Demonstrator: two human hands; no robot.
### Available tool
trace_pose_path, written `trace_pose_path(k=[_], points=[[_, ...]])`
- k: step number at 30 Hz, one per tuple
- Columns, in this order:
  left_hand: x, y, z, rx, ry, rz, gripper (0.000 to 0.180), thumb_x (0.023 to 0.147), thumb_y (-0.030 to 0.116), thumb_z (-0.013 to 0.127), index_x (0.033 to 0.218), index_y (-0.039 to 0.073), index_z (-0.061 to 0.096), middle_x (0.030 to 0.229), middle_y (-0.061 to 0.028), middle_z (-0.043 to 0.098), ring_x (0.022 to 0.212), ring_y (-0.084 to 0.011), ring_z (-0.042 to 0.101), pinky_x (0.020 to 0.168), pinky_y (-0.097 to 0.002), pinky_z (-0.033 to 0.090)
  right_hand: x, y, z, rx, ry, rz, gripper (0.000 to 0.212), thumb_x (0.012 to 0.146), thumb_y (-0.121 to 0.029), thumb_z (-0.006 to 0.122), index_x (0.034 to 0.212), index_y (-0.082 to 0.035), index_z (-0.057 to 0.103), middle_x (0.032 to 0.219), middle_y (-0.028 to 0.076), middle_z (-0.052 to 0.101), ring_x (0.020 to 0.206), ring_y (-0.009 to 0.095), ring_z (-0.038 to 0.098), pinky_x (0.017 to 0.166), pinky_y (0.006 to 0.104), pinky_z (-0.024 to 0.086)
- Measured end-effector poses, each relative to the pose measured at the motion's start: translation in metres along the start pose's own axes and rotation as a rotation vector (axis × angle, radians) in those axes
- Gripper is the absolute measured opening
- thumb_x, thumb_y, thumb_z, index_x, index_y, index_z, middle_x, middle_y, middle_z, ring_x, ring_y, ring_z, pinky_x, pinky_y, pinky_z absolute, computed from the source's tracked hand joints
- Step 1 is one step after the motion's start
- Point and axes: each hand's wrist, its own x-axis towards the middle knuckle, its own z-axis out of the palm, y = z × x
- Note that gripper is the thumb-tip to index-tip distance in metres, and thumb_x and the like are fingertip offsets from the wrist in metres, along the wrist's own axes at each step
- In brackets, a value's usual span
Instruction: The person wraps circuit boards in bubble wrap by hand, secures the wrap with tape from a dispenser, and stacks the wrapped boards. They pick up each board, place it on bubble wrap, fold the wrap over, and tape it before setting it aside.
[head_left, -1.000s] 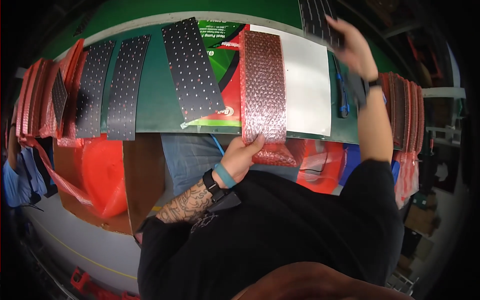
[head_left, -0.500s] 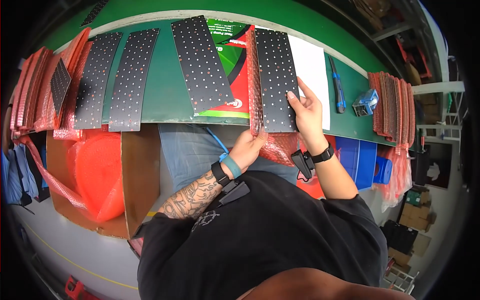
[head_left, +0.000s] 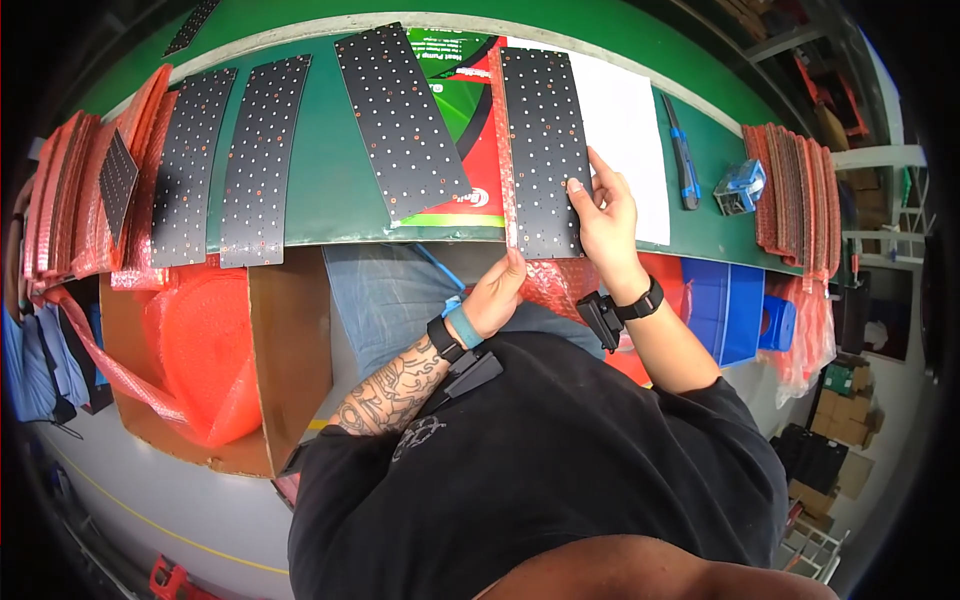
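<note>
A long black circuit board point(head_left: 545, 140) dotted with white squares lies over a strip of red bubble wrap point(head_left: 550, 283), whose end hangs past the bench's front edge. My right hand point(head_left: 608, 220) grips the board's right edge, thumb on top. At the lower left corner, my left hand point(head_left: 492, 298) pinches the bubble wrap against the board; its fingers are partly hidden. To the left, another black board point(head_left: 400, 120) lies tilted on a green and red printed sheet point(head_left: 480, 130). White paper point(head_left: 625, 140) shows on the board's right.
Two more boards point(head_left: 265, 160) point(head_left: 193, 165) lie left, beside stacked red bubble-wrapped packs point(head_left: 70, 200). Rightward are a blue utility knife point(head_left: 682, 155), a small blue-and-clear item point(head_left: 740, 188) and more wrapped packs point(head_left: 795, 200). Below the bench stand a carton point(head_left: 290, 350) with a bubble wrap roll and a blue bin point(head_left: 725, 310).
The board has shifted left over the bubble wrap, so a narrower red strip shows along its left side. Both hands keep their hold; the whole view has moved slightly.
</note>
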Motion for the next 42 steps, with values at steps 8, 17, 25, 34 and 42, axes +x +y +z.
trace_pose_path(k=[8,17,25,34,42], points=[[-0.001,-0.002,-0.008,0.056,0.054,-0.061,0.061,0.112,0.044,0.026,0.153,-0.002,0.033,0.153,-0.0162,0.046,0.142,-0.0293,0.046,0.119,-0.0474,0.038,-0.001,0.012,0.002,-0.311,0.069,-0.205,0.052,0.093,-0.009,0.072,0.141,0.001,0.058,0.095,0.003,0.049,0.081,0.012,0.044,0.074,0.0247,0.043],[-0.008,0.03,0.032,-0.041,0.145,-0.039,0.051,0.11,0.05,0.034,0.121,0.004,0.053,0.101,0.0,0.051,0.097,-0.0101,0.051,0.09,-0.0301,0.046,0.035,-0.011,-0.021,-0.497,-0.066,-0.222,0.052,0.089,-0.021,0.078,0.134,0.0,0.063,0.097,0.011,0.061,0.084,0.018,0.057,0.079,0.029,0.049],[-0.009,0.02,0.003,0.32,0.034,-0.002,0.049,0.111,0.044,0.044,0.129,0.0,0.057,0.108,-0.0003,0.062,0.098,-0.0072,0.053,0.09,-0.027,0.046,0.218,-0.06,0.007,-0.664,-0.476,-0.739,0.047,0.081,-0.024,0.087,0.116,0.001,0.069,0.102,0.012,0.073,0.085,0.028,0.068,0.071,0.0389,0.054],[-0.006,0.024,0.023,0.299,0.112,0.115,0.042,0.111,0.034,0.047,0.131,-0.002,0.056,0.112,-0.0064,0.071,0.101,-0.0163,0.065,0.091,-0.0326,0.05,0.267,-0.101,0.019,-0.741,-1.169,-0.086,0.053,0.071,-0.018,0.092,0.115,0.001,0.069,0.104,0.009,0.074,0.095,0.022,0.068,0.085,0.0331,0.053],[0.005,0.089,0.09,0.958,0.175,0.396,0.023,0.102,0.014,0.059,0.12,-0.001,0.058,0.091,-0.0192,0.071,0.084,-0.0304,0.073,0.076,-0.0357,0.055,0.124,-0.253,-0.168,-0.396,-0.792,-0.624,0.034,0.073,-0.011,0.085,0.1,-0.006,0.066,0.095,0.004,0.073,0.081,0.018,0.069,0.071,0.035,0.055]])
